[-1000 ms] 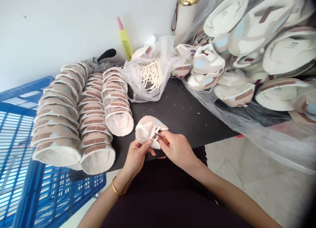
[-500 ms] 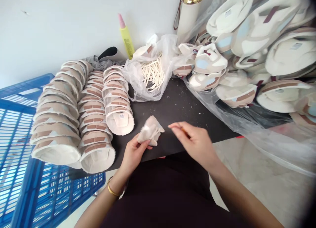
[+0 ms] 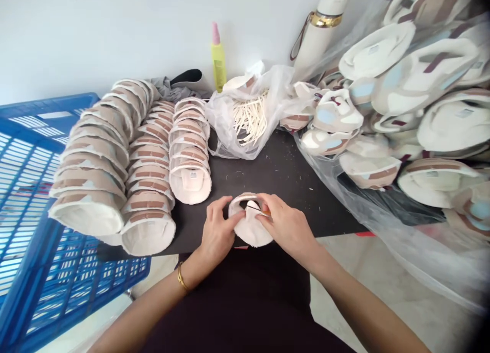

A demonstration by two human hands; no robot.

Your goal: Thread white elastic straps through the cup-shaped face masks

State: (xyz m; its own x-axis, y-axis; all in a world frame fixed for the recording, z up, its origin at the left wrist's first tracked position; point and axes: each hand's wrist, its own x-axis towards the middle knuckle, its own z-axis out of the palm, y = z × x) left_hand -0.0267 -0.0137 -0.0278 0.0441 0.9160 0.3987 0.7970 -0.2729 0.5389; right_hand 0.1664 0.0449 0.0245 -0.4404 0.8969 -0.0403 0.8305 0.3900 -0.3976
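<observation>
I watch remotely as the left hand (image 3: 219,231) grips one side of a shoe upper (image 3: 252,234) at the black table's near edge, apparently steadying it for the right hand (image 3: 289,228), closed around a thin tool (image 3: 261,210) over the opening.

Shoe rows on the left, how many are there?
3: the left row nearest the blue basket, the middle row beside it, and the right row closest to the plastic bag. More could be hidden behind or underneath.
</observation>
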